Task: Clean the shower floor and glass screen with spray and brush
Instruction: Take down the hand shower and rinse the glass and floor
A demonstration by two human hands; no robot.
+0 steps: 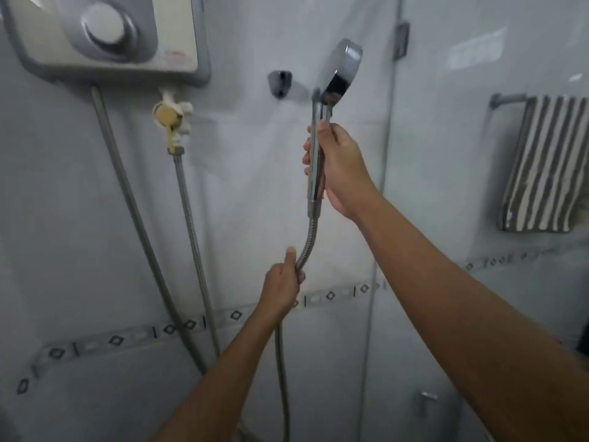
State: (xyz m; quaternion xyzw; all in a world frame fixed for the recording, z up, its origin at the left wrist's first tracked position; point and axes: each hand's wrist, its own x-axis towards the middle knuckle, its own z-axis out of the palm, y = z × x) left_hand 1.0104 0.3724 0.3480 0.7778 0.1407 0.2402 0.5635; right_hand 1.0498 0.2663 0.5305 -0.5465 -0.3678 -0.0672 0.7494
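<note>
Two hands grip: the right hand (pixel 339 167) curls round the upright shower head (pixel 341 68) by its handle, the left hand (pixel 282 287) round the hose (pixel 307 240) directly below, wall bracket (pixel 279 82) just left.

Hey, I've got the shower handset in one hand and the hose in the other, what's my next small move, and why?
Probably ease the shower handset left and seat it in the empty wall holder. Your right hand grips its handle upright just right of that holder, and your left hand holds the hose below, where it can manage the slack.
</note>
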